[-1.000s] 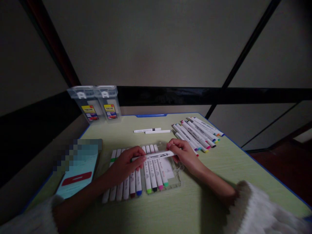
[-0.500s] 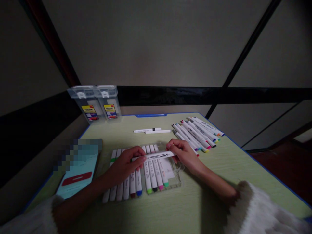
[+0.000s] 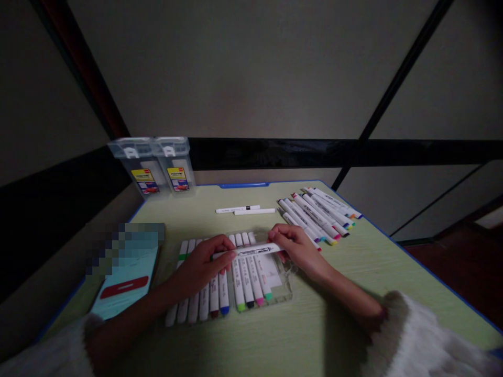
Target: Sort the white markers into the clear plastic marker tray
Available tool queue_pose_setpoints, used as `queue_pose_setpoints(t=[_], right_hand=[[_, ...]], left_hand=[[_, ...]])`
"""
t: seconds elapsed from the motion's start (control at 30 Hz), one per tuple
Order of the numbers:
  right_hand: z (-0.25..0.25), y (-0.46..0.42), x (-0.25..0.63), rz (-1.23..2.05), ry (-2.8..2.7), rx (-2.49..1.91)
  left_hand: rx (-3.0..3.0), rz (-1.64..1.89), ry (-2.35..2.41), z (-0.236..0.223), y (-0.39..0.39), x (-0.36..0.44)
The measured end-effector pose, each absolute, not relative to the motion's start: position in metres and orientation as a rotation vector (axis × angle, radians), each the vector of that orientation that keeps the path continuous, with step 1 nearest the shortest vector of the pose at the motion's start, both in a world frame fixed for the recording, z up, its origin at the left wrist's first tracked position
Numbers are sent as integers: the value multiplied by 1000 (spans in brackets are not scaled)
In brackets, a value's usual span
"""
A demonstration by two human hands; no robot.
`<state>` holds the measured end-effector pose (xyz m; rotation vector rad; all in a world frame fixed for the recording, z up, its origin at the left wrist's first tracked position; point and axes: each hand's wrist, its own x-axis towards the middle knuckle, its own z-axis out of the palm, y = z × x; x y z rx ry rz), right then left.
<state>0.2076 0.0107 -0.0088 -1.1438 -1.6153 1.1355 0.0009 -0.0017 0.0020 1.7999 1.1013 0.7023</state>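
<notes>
A white marker with black print lies level between my hands. My left hand pinches its left end between thumb and fingers, and my right hand grips the right end. Both ends are partly hidden by fingers. Beneath is a clear plastic case with a row of white markers in it, their caps lime, black, pink and green at the near end. More markers, some with brown and blue caps, lie in the left part, partly under my left hand and forearm.
Loose markers lie in a slanted group at the right back. Two thin white pens rest behind the case. Two clear lidded boxes stand at the back left corner. A tablet-like device with a lit screen lies at left on the blue-edged table.
Both hands keep the same hold on the marker. Nothing on the table has visibly moved; the view shifts only very slightly.
</notes>
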Motion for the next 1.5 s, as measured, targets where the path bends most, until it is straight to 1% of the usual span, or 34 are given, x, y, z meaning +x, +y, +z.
queue_pose_setpoints(t=[0.23,0.43,0.73,0.9,1.5], right_hand=[[-8,10,207,1152,-1619,-1129],[-8,8,206,1168,-1613,-1125],[-8,9,206,1217,-1414,-1126],[-7,9,206,1267,-1301,-1087],[-7,9,204,1224,-1358,-1116]], left_hand=[[1759,687,1057,2,-2,0],[1756,663,1128,4,-2,2],[1757,751,1146,9,-5,2],[1655,755,1150,9,-5,4],[1616,805,1061,5,-4,3]])
